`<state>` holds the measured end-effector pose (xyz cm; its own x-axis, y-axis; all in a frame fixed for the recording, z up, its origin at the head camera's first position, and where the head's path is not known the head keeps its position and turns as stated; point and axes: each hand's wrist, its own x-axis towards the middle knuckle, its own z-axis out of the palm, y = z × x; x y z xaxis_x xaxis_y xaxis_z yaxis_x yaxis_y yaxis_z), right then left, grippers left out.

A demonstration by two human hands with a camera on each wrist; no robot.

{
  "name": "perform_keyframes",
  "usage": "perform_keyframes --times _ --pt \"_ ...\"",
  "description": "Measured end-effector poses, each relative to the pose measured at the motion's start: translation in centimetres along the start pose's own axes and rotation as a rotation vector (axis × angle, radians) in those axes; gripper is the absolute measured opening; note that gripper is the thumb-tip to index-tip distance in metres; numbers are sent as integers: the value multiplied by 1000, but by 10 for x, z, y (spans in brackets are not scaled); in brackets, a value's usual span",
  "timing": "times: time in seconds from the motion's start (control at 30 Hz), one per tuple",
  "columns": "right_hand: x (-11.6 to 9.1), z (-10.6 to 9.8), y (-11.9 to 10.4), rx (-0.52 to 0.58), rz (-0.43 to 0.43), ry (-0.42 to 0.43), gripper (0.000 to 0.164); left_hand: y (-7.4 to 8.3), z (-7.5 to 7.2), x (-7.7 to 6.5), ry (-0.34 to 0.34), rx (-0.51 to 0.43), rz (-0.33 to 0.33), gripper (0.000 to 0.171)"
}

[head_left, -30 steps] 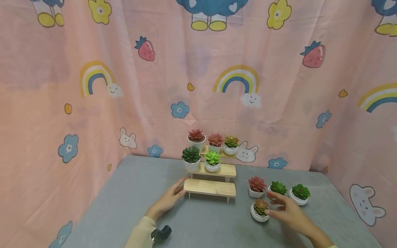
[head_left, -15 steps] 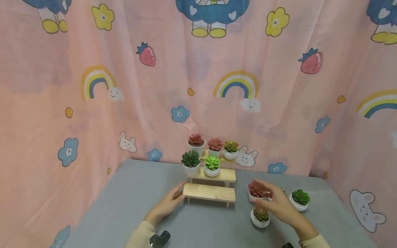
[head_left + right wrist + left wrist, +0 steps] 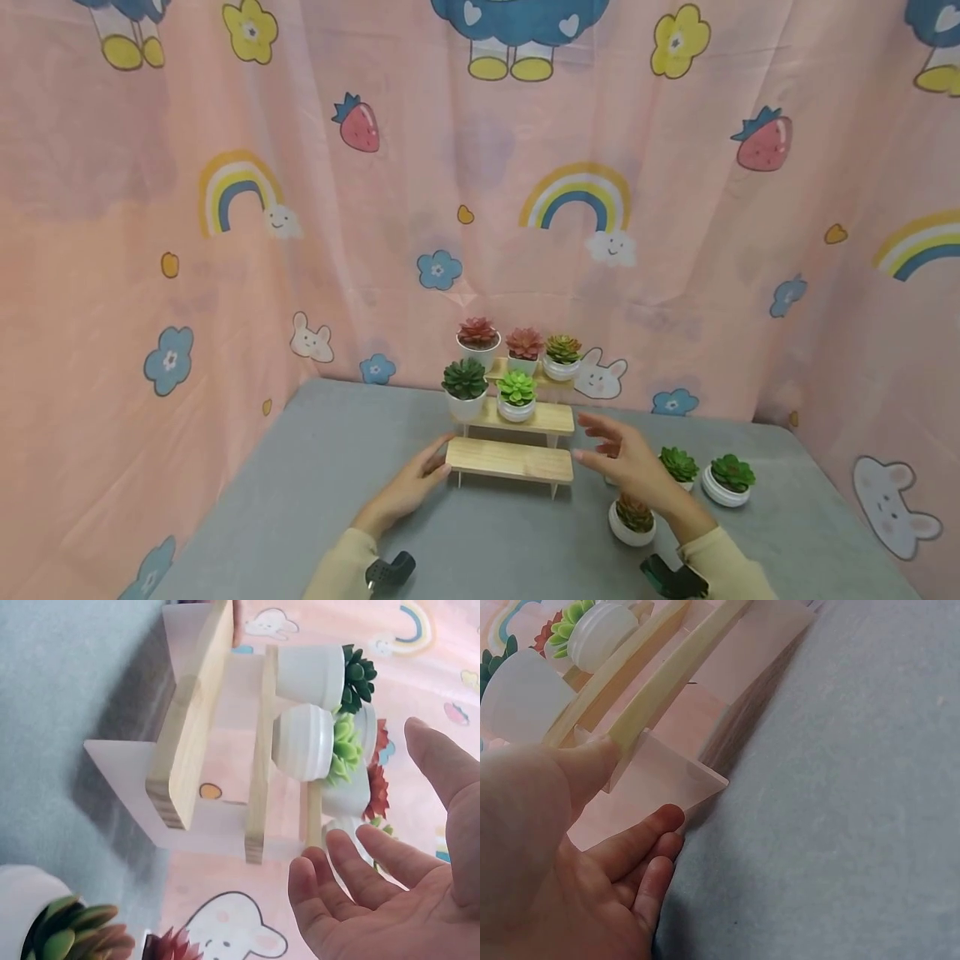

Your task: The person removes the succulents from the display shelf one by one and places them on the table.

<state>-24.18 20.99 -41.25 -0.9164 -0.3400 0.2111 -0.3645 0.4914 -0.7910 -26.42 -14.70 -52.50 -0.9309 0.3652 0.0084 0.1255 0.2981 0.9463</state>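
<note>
the stand, a three-tier wooden piece, is upright on the grey desk, before a patterned pink cloth. the top shelf bears, left to right, a large red succulent, a small red succulent and a red-tipped green succulent. the middle shelf bears a dark green succulent and a bright green succulent. all five pots are upright.

left hand: at the left end of the lowest shelf, touching the wood, fingers extended beside the leg; no firm grip is evident. right hand: just beside the right end of that shelf, fingers apart, nothing held; no contact with the stand is shown.

on the desk to the right: a brownish succulent below the right wrist, a green succulent and, further right, another green succulent. red leaves show beside the brownish plant in the right wrist view; their pot is not seen there.

finding: the step in hand appears to be bracing or aligning the stand. in my judgement the next move calls for light, level contact by the right hand, clear of the bright green plant, since a jolt could shift the loaded pots.
</note>
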Motion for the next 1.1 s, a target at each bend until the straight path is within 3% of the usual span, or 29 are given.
perform_keyframes --times 0.53,0.87,1.1 --pt "17 19 -1 82 25 38 65 -1 4 -2 -7 -6 -7 63" --pt "37 23 -4 92 20 41 63 2 2 5 -7 -12 21 61" --pt "46 26 -5 77 8 37 58 6 2 3 -5 -6 2 61"
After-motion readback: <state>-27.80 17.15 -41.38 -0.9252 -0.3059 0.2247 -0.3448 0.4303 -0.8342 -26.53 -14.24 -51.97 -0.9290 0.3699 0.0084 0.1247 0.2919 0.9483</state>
